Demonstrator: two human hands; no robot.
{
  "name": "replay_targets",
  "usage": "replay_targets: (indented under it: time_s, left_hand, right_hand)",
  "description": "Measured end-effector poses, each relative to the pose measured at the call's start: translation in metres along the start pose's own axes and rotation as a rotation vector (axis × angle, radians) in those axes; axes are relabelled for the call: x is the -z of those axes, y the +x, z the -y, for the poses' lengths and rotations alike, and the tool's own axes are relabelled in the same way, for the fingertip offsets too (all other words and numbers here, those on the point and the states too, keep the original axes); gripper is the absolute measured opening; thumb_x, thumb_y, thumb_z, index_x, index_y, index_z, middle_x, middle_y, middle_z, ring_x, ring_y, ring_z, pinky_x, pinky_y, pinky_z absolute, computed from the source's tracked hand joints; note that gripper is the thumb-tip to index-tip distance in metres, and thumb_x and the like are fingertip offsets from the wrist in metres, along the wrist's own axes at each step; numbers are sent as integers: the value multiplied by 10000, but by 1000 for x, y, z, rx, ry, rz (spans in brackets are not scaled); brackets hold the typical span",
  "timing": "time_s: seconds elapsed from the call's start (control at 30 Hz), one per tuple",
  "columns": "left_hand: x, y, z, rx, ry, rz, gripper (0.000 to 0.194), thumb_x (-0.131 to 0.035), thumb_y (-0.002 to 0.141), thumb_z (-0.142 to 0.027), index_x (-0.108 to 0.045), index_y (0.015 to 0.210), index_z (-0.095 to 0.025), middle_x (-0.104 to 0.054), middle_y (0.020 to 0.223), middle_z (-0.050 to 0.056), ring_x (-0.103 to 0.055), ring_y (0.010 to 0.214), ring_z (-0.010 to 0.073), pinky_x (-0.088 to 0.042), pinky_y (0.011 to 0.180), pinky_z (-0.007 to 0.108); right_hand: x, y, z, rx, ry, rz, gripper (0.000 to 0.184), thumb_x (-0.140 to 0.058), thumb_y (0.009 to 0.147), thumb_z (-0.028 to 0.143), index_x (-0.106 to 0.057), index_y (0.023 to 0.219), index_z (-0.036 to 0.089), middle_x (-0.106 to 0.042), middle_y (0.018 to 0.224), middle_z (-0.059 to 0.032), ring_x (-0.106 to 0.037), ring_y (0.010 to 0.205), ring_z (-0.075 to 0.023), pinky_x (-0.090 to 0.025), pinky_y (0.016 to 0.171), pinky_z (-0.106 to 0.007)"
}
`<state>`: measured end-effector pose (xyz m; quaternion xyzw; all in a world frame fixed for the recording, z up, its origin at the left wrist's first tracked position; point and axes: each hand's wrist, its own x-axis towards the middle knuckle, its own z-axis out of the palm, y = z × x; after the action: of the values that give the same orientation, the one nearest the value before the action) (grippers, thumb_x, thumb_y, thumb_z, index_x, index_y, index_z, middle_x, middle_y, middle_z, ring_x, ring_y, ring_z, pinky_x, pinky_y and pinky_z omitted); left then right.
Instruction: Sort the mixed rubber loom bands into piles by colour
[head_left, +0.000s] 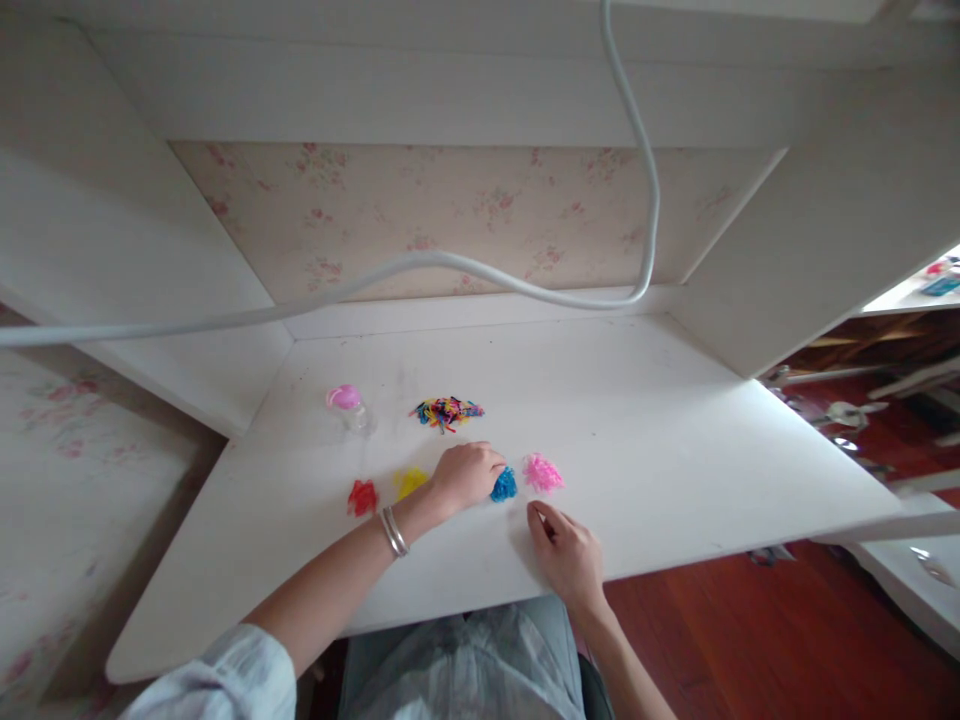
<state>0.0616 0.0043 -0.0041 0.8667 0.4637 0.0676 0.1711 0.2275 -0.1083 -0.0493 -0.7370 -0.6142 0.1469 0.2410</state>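
Note:
My left hand (469, 474) reaches across the white table with its fingers bent together at the edge of a blue pile (504, 486). Whatever sits between those fingertips, if anything, is hidden. Curled in a pinch, my right hand (568, 552) rests near the table's front edge, just below a pink pile (543, 473); its contents cannot be made out. A yellow pile (411, 483), partly behind my left wrist, and a red pile (363, 498) lie to the left. Farther back is a mixed-colour heap (447, 412). The pieces look like small rubber bands.
A small clear container with a pink top (345, 398) is at the back left of the white table (645, 420). A thick white cable (450, 260) crosses the view above the tabletop. White side panels (810, 220) enclose the back; a red-brown floor (720, 630) shows at right.

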Motion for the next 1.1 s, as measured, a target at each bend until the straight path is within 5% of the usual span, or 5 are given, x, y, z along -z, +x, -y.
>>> replay_targets:
  time_s: [0.23,0.57,0.77,0.93,1.1]
  left_hand:
    - [-1,4,4,47,18,-12,331,-386,891,-340,-697,820,-255,-680,915,40,-623,858,169,-448,761,280]
    - [37,-23,26,89,-69,-124,305,-393,902,-319,-690,910,-248,-687,934,25,-612,903,148,-455,817,254]
    - [42,-87,59,210,-300,-442,293,-420,894,-355,-668,942,-207,-692,955,36,-631,855,141,-488,762,241]
    - [18,-161,84,447,-317,-511,294,-458,877,-404,-659,979,-215,-701,980,20,-650,855,138,-500,755,215]
    - [-7,-208,109,619,-166,-620,332,-471,858,-460,-668,943,-205,-717,914,25,-666,761,153,-511,690,226]
  right_hand:
    - [1,1,1,4,-10,-2,380,-365,900,430,-711,917,272,-712,757,-11,-640,639,-136,-368,571,-202]
    - [2,-1,1,-3,3,13,384,-371,893,443,-714,920,274,-717,792,-15,-640,634,-134,-386,584,-201]
    - [3,1,-3,-44,138,49,426,-386,880,497,-720,899,233,-695,719,-16,-620,620,-141,-411,588,-206]
    - [16,16,9,3,247,68,471,-417,859,534,-731,861,183,-641,597,-7,-545,509,-115,-392,518,-193]
    - [27,56,48,168,71,135,383,-421,874,471,-729,882,243,-627,584,12,-551,528,-105,-366,514,-187]
